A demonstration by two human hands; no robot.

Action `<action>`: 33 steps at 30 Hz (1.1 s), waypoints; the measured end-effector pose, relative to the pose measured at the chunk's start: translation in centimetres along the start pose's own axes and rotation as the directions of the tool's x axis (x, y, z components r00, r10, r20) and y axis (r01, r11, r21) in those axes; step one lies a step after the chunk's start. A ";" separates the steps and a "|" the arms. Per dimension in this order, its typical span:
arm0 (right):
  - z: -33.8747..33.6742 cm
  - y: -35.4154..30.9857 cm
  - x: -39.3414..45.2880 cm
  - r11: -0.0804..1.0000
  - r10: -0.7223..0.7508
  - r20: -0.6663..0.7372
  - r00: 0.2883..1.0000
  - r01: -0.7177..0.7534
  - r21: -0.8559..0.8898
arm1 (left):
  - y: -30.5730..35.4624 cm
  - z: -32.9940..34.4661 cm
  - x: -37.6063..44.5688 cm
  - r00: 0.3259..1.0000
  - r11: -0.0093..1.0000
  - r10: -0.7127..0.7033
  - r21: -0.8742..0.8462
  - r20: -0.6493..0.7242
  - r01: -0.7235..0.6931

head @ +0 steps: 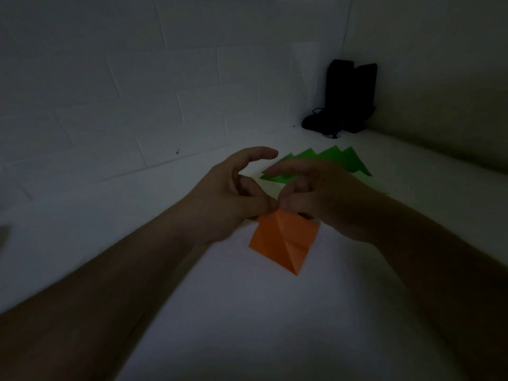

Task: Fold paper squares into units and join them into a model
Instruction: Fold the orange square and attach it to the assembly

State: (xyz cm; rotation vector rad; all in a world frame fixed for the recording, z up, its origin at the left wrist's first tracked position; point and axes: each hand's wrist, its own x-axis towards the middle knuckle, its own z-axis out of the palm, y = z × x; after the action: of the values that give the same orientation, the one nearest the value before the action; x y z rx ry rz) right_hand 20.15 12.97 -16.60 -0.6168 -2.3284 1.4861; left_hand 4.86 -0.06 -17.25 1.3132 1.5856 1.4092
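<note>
An orange folded paper piece [283, 240], creased into a kite-like shape, lies on the white table [220, 312] in the middle of the view. My left hand [231, 196] pinches its far left corner with thumb and fingers, the index finger raised. My right hand [319, 199] pinches the far top of the same piece, its index finger stretched out to the left. Behind my hands lie several green folded paper units [330, 160], overlapped in a row with pointed tops; my right hand hides their near part.
The scene is dim. A black object with a cord [346, 100] stands in the far corner where the white brick wall [137, 92] meets the right wall. The table runs up to both walls.
</note>
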 end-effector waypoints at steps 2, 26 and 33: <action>0.0 0.0 -0.1 1.000 -0.014 0.025 1.000 0.015 -0.014 | 0.0 0.0 0.0 1.000 1.000 0.001 -0.016 0.021 0.000; -0.5 0.6 0.7 0.965 -0.099 -0.173 0.980 0.137 0.222 | 0.0 0.2 0.4 0.991 0.991 -0.101 -0.100 -0.092 0.092; -0.3 0.5 0.4 0.982 -0.173 -0.157 0.972 0.183 0.053 | -0.5 -0.9 1.1 0.953 0.936 -0.211 -0.326 -0.218 0.133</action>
State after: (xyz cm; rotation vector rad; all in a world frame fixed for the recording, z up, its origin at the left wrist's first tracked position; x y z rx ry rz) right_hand 20.04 13.60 -16.94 -0.4719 -2.1472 1.3798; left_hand 3.61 0.72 -17.38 0.8179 1.5178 1.6790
